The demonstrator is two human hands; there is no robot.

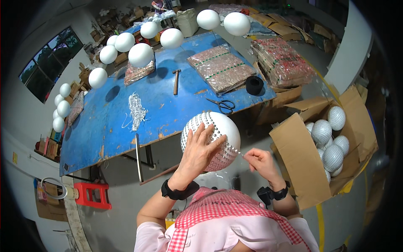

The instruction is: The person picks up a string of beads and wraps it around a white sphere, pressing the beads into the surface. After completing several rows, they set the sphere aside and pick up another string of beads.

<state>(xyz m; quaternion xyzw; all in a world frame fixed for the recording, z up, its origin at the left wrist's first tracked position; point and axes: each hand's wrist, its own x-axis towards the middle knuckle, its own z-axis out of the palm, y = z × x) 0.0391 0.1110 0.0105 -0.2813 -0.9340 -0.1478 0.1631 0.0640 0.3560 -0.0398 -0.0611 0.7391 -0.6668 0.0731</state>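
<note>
A large white ball (230, 127), partly wrapped in rows of silver beads, is in front of me just off the table's near edge. My left hand (199, 148) lies over the beaded side with its fingers spread against the surface. What supports the ball from below is hidden. From its right side a short length of bead string (236, 151) stretches to my right hand (259, 161), whose thumb and fingers pinch its end. On the blue table (113, 138) lie a heap of silver bead strings (136, 111), black-handled scissors (224, 105) and a hammer (176, 82).
Plain white balls (140, 55) stand along the table's far and left sides, some on thin rods. A plastic-wrapped bundle (220, 69) and a black roll (254, 85) lie at the right. An open carton (300, 164) holds several beaded balls (322, 132). A red stool (93, 195) stands at left.
</note>
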